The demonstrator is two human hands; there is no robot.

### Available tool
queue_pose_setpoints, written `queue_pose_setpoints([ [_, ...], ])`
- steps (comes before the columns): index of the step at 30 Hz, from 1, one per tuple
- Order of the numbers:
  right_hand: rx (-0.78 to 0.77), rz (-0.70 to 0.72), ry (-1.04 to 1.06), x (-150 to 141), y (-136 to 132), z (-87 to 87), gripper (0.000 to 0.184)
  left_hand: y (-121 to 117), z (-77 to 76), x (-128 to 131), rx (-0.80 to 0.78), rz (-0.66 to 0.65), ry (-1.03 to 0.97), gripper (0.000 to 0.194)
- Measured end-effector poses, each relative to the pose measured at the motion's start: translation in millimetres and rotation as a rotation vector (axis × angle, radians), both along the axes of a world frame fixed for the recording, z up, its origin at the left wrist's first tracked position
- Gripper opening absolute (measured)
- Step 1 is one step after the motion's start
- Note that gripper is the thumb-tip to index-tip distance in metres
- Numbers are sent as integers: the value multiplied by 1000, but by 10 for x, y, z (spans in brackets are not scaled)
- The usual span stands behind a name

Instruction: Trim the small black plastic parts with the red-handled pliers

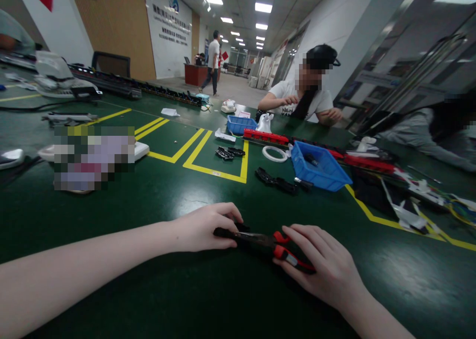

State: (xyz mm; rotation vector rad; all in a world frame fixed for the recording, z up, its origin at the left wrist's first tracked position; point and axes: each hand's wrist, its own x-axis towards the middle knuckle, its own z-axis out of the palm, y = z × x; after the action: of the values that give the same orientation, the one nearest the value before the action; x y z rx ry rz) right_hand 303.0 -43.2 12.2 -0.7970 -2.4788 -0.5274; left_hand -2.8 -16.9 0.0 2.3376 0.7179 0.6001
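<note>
On the green table, near its front edge, my left hand (206, 227) curls its fingers round a small black part (226, 232). My right hand (322, 267) grips the red and black handles of a pair of pliers (277, 247). The pliers' dark jaws point left and meet the black part held by my left hand. Both hands rest low on the table top.
A blue bin (322, 168) stands behind my hands, with black parts (277, 180) beside it, a white ring (275, 153) and a red strip (266, 137). A smaller blue bin (240, 124) is further back. Two people sit at the far right; another walks in the background.
</note>
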Motion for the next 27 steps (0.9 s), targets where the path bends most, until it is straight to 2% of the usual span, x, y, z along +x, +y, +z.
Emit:
queue_pose_setpoints([
  [6,-15,22,11,23,-18,-10,38,1,8,9,-8,13,-20,9],
  [16,-15,74,-9,66,29,15,40,42,-9,1,-28,-9,-45,15],
  [22,-5,93,-7,100,82,-25,42,89,-63,-8,52,-40,-82,20],
  [27,9,107,-7,54,100,11,37,121,-95,-5,77,-49,-101,20],
])
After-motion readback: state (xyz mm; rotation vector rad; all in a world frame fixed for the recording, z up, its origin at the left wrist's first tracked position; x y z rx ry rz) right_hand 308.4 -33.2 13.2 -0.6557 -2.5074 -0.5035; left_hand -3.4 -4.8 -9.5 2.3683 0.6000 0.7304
